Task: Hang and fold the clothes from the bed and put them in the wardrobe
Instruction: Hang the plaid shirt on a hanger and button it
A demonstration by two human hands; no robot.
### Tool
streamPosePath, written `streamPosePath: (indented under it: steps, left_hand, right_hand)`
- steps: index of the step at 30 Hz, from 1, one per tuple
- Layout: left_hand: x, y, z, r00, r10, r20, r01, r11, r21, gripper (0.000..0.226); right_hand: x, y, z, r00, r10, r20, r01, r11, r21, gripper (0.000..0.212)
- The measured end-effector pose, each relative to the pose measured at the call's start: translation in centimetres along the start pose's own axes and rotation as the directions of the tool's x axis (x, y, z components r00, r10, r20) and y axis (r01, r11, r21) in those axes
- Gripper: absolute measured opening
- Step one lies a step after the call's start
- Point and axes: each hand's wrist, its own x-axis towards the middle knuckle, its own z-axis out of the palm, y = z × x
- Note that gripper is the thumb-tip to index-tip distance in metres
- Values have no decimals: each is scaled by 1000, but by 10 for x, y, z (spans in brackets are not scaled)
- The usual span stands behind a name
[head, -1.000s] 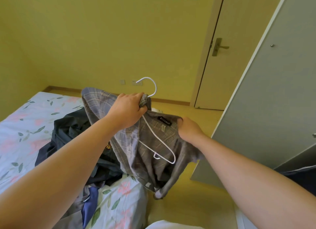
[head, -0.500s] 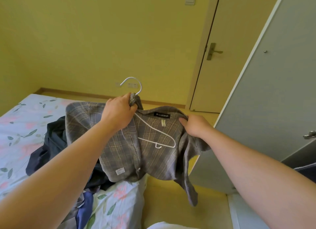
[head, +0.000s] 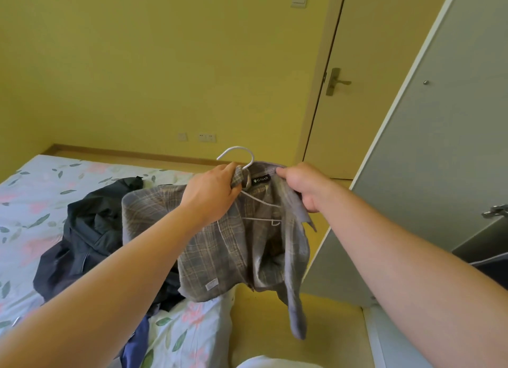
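Note:
A grey plaid shirt hangs in the air over the corner of the bed, with a white wire hanger inside it and the hook poking out above the collar. My left hand grips the collar and the hanger's neck together. My right hand pinches the right side of the collar next to the black label. One sleeve dangles below. A dark jacket lies crumpled on the bed, and a blue garment sits at the bed's near edge.
The grey wardrobe door stands open on the right, close to the shirt. A closed room door with a brass handle is behind. Yellow floor lies between bed and wardrobe.
The shirt has been lifted and spread out. My right hand moved up from the shoulder to the collar by the label. The view tilted up and both hands rose.

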Motion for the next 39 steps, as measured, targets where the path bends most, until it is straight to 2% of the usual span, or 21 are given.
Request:
streamPosePath:
  steps: [1,3,6,7,8,9,11,13,14,18,21,24,26,29,31,35,39]
  left_hand:
    - [1,3,2,1000,9,6,-9,1000,-3,15]
    - [7,9,7,1000,-4,6,5,997,-78,17]
    - [19,19,11,998,-49,34,57,947,-317,17]
    - [22,23,12,998,-43,48,58,924,-377,17]
    - [26,27,12,998,-29,60,52,905,-422,16]
    - [29,33,13,997,-10,72,42,887,-460,16]
    - [35,46,16,995,33,91,21,841,-540,15]
    - [41,62,22,992,84,97,-7,789,-614,15]
    - [43,71,25,989,114,98,-25,769,-638,15]
    - [51,132,35,960,264,94,-123,698,-705,16]
    - [56,177,44,930,349,117,-172,694,-699,18]
    - [60,219,55,882,459,110,-253,657,-710,23]
    - [59,245,61,817,566,106,-346,631,-695,22]
    - [53,287,74,667,739,95,-506,544,-669,14]
    - [48,317,81,575,811,110,-579,498,-646,17]
    - [36,381,92,443,893,80,-629,373,-682,14]
    - [20,441,101,367,930,31,-641,276,-716,16]
  right_hand:
    - [-5,-3,1,998,20,59,-27,992,119,21]
    - [-16,-4,-2,988,34,151,-71,965,251,17]
    - [-27,8,-13,969,-28,247,-42,961,274,17]
    - [-30,15,-18,966,-68,249,18,980,197,19]
    - [-33,22,-23,969,-121,217,118,993,30,19]
    - [-35,29,-30,963,-201,180,235,951,-198,22]
    - [-39,44,-45,925,-353,138,364,727,-582,30]
    - [-46,61,-60,881,-472,43,341,569,-748,33]
    - [-50,70,-67,851,-525,-17,322,547,-772,31]
    - [-68,105,-96,772,-585,-248,305,684,-663,11]
    - [-86,122,-119,725,-563,-398,232,743,-628,12]
    - [-106,149,-145,623,-568,-538,167,769,-617,8]
    - [-121,172,-159,539,-565,-625,130,788,-601,7]
    - [-143,209,-176,420,-475,-773,48,862,-504,12]
    - [-156,229,-188,331,-409,-850,8,902,-431,18]
    - [-180,259,-211,111,-343,-933,-40,936,-349,30]
    - [-205,286,-242,-52,-274,-960,-113,957,-267,31]
